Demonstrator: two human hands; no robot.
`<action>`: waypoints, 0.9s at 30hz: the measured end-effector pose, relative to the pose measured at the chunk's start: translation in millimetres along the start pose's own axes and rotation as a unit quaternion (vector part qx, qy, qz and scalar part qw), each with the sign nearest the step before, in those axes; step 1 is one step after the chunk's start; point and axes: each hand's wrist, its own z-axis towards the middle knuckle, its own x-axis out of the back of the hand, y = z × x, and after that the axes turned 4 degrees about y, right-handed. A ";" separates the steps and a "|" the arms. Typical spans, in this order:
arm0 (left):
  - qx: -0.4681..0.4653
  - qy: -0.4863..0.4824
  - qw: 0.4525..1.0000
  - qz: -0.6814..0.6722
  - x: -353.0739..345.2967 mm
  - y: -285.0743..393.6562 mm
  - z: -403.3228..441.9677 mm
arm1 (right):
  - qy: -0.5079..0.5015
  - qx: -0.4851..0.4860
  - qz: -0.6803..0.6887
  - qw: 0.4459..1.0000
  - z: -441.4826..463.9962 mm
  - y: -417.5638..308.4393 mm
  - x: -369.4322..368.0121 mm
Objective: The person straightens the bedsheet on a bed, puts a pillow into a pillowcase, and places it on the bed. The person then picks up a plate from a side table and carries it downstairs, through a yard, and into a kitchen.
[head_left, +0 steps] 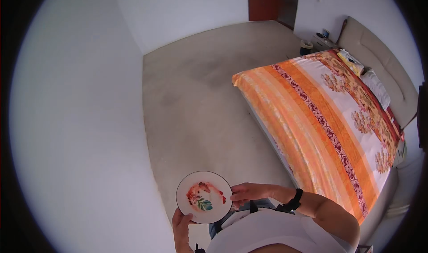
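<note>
A round white plate (189,184) with a dark rim is held in front of my body, its upper face turned to the camera. Red smears and a green leaf shape mark its middle; whether the leaf is printed or real I cannot tell. My left hand (182,220) grips the lower left edge, thumb on top. On the right edge my right hand (246,193) pinches the rim, with its fingers partly hidden underneath. A black band (294,200) circles my right wrist.
A bed (307,114) with an orange patterned cover stands to the right. A bare white wall (84,110) runs along the left. Grey floor (200,97) lies between them, leading to a red-brown door (263,3). A bin (306,47) and nightstand (322,42) sit beyond the bed.
</note>
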 end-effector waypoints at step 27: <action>-0.034 -0.142 0.974 0.172 -242.4 248.5 603.8 | 0.097 0.125 0.069 0.985 261.8 -342.0 486.7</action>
